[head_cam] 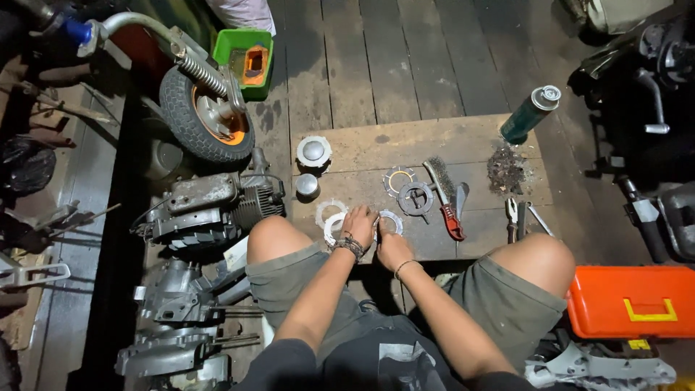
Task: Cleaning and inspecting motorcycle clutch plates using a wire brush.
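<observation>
Item: dark shirt point(376, 362) and grey-green shorts point(289, 286), nearest the lens, both knees bent out to either side.

Left hand point(360, 221): set knuckles-up on the wooden board point(427, 141), fingers curled down over a white ring-shaped plate point(331, 226) that shows at its left edge. A beaded bracelet point(350, 246) is worn at the wrist. Whether the plate is pinched or merely pressed cannot be told.

Right hand point(392, 246): laid just beside the left, fingers bent around a toothed metal ring point(392, 219) that rests on the board; a firm grasp cannot be confirmed.

On the board, beyond the hands: a second pale ring point(327, 208), a round hub with lugs point(415, 198), a thin gasket ring point(397, 179), a wire brush with red handle point(443, 197), a domed round cover point(314, 151), a small metal cup point(307, 186), a heap of dark debris point(507, 170), pliers point(512, 217).

Surroundings: a green spray can point(531, 114) lying at the board's far right corner; an orange toolbox point(630, 300) beside the right knee; a small engine block point(210, 206) and a wheel with orange rim point(206, 116) to the left; a green tray point(244, 61) further off.
</observation>
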